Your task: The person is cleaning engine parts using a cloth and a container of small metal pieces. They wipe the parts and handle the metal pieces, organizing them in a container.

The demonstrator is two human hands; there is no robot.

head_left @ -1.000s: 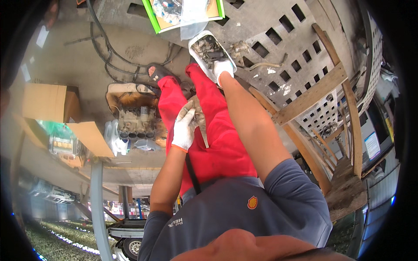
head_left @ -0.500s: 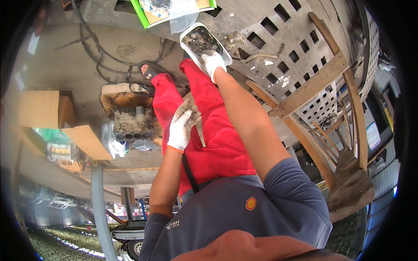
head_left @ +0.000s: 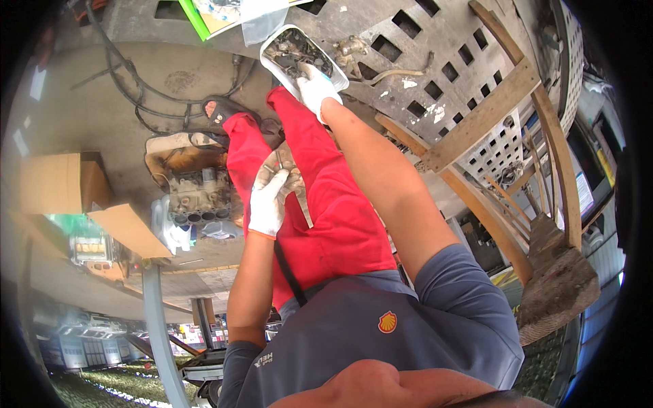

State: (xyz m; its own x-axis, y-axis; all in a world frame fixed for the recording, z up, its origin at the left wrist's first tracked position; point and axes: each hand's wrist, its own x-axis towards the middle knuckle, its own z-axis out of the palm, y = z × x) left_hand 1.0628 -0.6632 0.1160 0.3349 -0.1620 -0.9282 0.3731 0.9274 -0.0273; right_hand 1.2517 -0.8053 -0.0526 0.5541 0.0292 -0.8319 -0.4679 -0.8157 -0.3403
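Observation:
My left hand (head_left: 266,207), in a white knit glove, is raised in front of my red trousers. Its fingers are pinched on a thin, bolt-like metal piece (head_left: 278,160), too small to name surely. My right hand (head_left: 317,90), gloved alike, reaches into a white plastic tub (head_left: 277,76) at the far middle. Dark small metal parts (head_left: 291,47) fill this tub. The right fingertips are bent down among the parts; whether they grip one is hidden.
A perforated metal platform (head_left: 435,51) bears the tub, a metal fitting (head_left: 350,47), a bent pipe (head_left: 401,77) and a green-edged box (head_left: 196,19). A wooden frame (head_left: 483,119) stands right. Left are an engine block (head_left: 198,194), a cardboard box (head_left: 51,182) and black hoses (head_left: 136,75).
The whole view has shifted slightly, so the scene sits further left and up. My right hand has moved a little further into the tub. The left hand keeps its pinch.

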